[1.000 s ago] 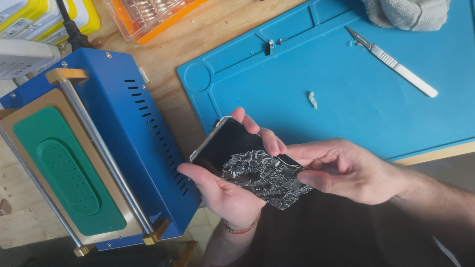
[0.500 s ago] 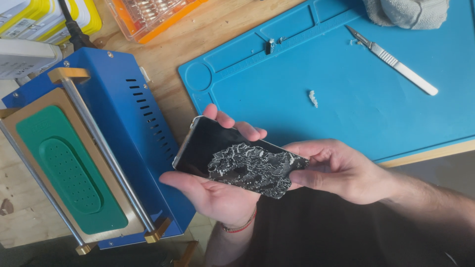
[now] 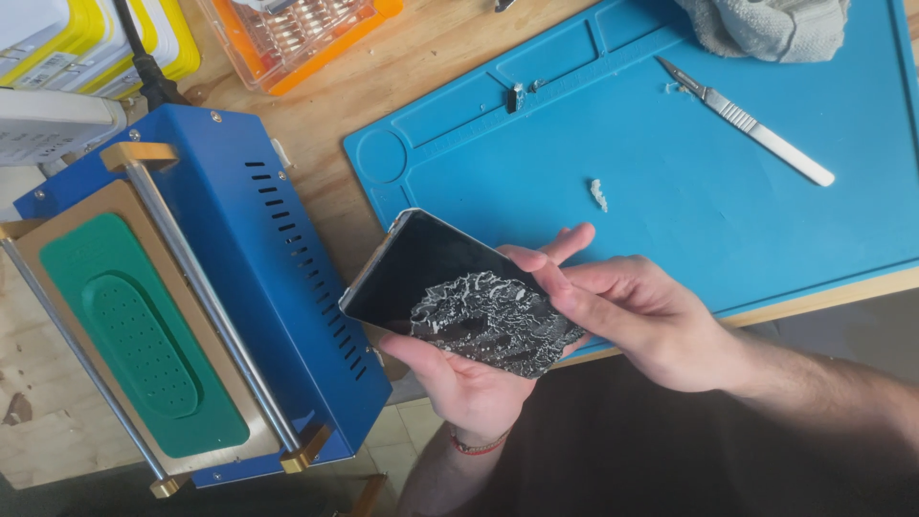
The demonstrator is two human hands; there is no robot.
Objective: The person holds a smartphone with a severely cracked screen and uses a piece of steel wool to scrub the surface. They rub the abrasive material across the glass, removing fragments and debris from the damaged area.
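Head camera view looks down on both hands meeting over the near edge of a wooden bench. The left hand, palm up, cradles a dark phone panel from beneath, its fingers curled around the near edge. The right hand comes in from the right, its fingers stretched flat across the panel's cracked, whitish end, thumb hidden beneath. The panel tilts, its far-left corner raised. Just left stands a blue box-shaped machine with a green pad on top. Behind the hands lies a blue work mat, carrying a scalpel and a grey cloth at the far right, well apart from the panel.
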